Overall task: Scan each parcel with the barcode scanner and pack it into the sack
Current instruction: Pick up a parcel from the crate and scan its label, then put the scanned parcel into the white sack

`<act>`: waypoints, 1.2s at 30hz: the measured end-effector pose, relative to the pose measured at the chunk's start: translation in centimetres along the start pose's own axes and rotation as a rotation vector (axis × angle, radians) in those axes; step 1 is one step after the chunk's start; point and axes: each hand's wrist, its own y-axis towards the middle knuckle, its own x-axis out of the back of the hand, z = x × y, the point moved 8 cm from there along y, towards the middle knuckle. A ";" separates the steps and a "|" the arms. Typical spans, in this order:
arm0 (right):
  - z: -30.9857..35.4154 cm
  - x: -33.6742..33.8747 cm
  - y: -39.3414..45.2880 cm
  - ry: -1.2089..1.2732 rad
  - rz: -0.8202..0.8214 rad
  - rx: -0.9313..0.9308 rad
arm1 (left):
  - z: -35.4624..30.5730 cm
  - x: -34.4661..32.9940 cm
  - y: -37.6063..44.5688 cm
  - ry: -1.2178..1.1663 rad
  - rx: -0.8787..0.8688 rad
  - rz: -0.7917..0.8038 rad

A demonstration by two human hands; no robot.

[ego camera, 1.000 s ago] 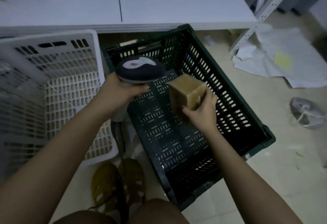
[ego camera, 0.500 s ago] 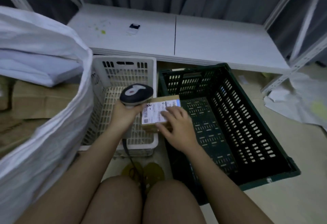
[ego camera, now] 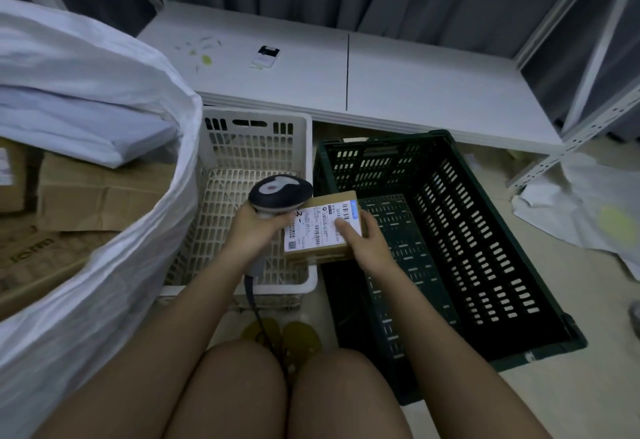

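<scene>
My left hand (ego camera: pixel 254 230) grips the handle of a dark barcode scanner (ego camera: pixel 280 192), its head right over the parcel's left edge. The parcel (ego camera: pixel 320 230) is a small brown cardboard box with a white shipping label facing up. My right hand (ego camera: pixel 367 243) holds it by its right side, thumb lying on the label. Both hover over the gap between the two crates. A large white sack (ego camera: pixel 104 237) stands open at the left, with cardboard boxes (ego camera: pixel 100 192) visible inside it.
A white slatted crate (ego camera: pixel 256 137) sits beside the sack and a dark green crate (ego camera: pixel 460 248) lies to its right. A low white shelf (ego camera: pixel 381 82) runs behind them, with a metal rack post (ego camera: pixel 571 140) at right. Crumpled white sheets (ego camera: pixel 588 210) lie on the floor.
The view lifted from the green crate toward the sack. The parcel came out of the green crate, turned label-up and moved left under the scanner; in the last half second little has shifted.
</scene>
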 end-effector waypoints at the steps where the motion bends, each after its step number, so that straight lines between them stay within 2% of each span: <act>1: 0.1 0.1 0.0 0.018 0.000 0.005 | -0.2 0.3 -0.1 -0.004 -0.004 -0.012; 5: 1.3 1.5 -0.8 0.081 -0.017 0.010 | -2.0 0.8 -0.6 -0.004 -0.046 -0.054; 12: 7.3 3.1 -3.5 0.200 0.039 0.122 | -5.4 0.5 -2.5 -0.107 -0.090 0.001; 17: 10.5 3.9 -5.8 0.343 -0.017 0.203 | -8.1 1.5 -4.2 -0.136 -0.151 -0.114; 22: 13.6 3.7 -8.2 0.365 0.100 0.283 | -11.2 2.2 -6.4 -0.167 -0.229 -0.157; 25: 15.5 4.8 -9.6 0.380 0.078 0.340 | -13.9 2.6 -8.0 -0.181 -0.291 -0.144; 29: 19.1 7.3 -10.2 0.355 -0.012 0.381 | -16.8 4.5 -9.7 -0.017 -0.344 -0.107; 36: 23.3 7.4 -11.3 0.319 0.015 0.389 | -19.5 5.9 -12.7 0.200 -0.400 0.032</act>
